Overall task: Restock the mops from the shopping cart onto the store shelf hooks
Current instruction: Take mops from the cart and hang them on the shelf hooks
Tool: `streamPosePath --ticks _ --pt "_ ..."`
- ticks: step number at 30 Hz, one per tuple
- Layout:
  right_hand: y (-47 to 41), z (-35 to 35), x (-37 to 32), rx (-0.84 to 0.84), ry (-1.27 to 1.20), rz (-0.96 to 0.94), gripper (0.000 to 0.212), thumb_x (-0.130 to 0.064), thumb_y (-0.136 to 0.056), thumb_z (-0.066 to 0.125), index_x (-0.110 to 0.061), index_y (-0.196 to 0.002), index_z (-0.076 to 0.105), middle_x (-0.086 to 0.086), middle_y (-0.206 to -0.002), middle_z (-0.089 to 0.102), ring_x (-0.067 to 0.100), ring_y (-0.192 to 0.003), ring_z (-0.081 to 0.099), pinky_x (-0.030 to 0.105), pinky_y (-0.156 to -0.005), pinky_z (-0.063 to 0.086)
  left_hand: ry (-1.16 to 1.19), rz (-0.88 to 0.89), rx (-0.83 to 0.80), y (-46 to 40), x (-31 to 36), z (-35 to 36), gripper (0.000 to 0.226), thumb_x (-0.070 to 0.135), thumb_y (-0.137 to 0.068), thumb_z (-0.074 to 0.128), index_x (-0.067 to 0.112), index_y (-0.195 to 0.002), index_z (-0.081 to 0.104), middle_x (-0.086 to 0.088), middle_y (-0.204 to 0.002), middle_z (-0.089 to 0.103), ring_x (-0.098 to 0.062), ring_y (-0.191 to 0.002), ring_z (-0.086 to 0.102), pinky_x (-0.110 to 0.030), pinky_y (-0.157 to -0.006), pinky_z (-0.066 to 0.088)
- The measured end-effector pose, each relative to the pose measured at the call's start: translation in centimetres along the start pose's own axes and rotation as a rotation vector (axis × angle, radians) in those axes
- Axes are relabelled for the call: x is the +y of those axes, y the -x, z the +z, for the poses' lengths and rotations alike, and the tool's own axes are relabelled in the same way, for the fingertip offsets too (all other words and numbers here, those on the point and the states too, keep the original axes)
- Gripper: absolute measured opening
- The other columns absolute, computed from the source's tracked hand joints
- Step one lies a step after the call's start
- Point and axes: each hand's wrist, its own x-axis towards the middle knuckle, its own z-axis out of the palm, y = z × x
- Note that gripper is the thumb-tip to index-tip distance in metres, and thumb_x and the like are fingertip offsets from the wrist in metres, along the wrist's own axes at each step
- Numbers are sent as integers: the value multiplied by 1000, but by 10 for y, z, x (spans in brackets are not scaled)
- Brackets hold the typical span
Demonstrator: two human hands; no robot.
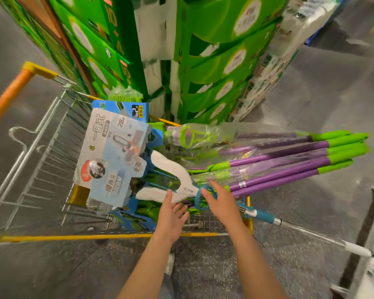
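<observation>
Two hands reach into the cart in the head view, and both are spread, fingers straight, gripping nothing. The left hand lies over the near rim, its fingertips just short of the white fork of the boxed mop. The right hand is a little farther forward, its fingertips touching or nearly touching the teal ring where that white fork narrows into a handle.

That handle is the relation the next move turns on: the mop's long axis runs from its carded head, up and left in the cart, down past both hands and out over the cart's right corner, ending in a teal sleeve and a clear-wrapped pole that hangs over the floor. The right hand is the nearer to the shaft, the left to the fork, so a two-handed lift along that axis looks likely.

Beyond the hands lie the purple mops, parallel to one another, green grips pointing right and out past the cart's edge, wrapped in clear plastic. I count about five purple shafts, though the wrap and overlap make the number uncertain. One white-forked mop is plain; a second blue card behind it suggests another, which I cannot confirm.

No shelf hooks show; green boxes are stacked past the cart
</observation>
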Motion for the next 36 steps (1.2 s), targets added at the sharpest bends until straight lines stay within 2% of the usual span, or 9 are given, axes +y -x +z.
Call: streamPosePath --ticks 4,7,10,16,20,25,28,34,36 --pt "-24 11 13 -22 71 25 58 -58 -99 47 -25 -146 49 1 -143 57 23 -129 53 42 -101 48 158 -15 40 -33 -9 0 62 44 -102 51 5 -149 39 -18 -155 36 -32 -141 42 -45 -113 40" --pt "-39 14 18 -49 97 36 51 -61 -98 46 -31 -137 58 -5 -135 63 19 -120 59 39 -94 52 273 -23 25 -50 -13 0 51 39 -103 51 9 -143 47 -18 -151 44 -31 -146 36 -45 -114 38" --pt "-51 15 20 -91 113 39 44 -64 -96 47 -35 -125 65 -11 -119 69 15 -105 64 36 -85 54 352 -13 7 -61 -17 3 37 36 -104 47 13 -133 53 -16 -140 54 -30 -144 39 -46 -112 38" --pt "-52 12 24 -115 54 19 48 -73 -86 48 -38 -110 71 -14 -108 72 13 -97 66 43 -85 55 385 32 -26 -60 -28 2 47 36 -103 47 14 -145 47 -13 -146 52 -28 -136 47 -43 -97 46" --pt "-39 4 16 -67 72 -5 38 -67 -91 51 -39 -104 72 -17 -100 72 11 -93 66 38 -81 54 381 57 -42 -45 -32 -1 47 34 -104 46 14 -146 46 -14 -145 52 -31 -138 45 -45 -101 43" --pt "-8 -18 -3 22 254 -55 46 -69 -93 44 -34 -99 72 -14 -88 69 11 -84 61 30 -65 36 383 103 -75 -13 -35 1 55 33 -96 53 13 -146 46 -14 -143 55 -26 -115 59 -46 -97 46" --pt "16 -31 -14 82 313 -85 53 -74 -91 38 -33 -96 71 -12 -88 69 12 -82 59 32 -65 32 391 125 -106 13 -35 3 51 31 -97 52 14 -145 47 -13 -141 57 -25 -114 59 -44 -89 49" --pt "66 -49 -22 215 264 -125 57 -78 -89 38 -30 -91 70 -13 -81 66 12 -84 63 33 -70 38 333 203 -190 64 -35 6 27 25 -103 48 13 -124 60 -9 -109 75 -24 -106 66 -47 -97 49" --pt "86 -56 -23 251 229 -131 55 -77 -90 40 -33 -97 71 -13 -85 67 12 -87 63 32 -71 36 285 237 -188 82 -36 6 30 25 -101 52 11 -126 60 -9 -110 75 -21 -98 71 -44 -87 57"
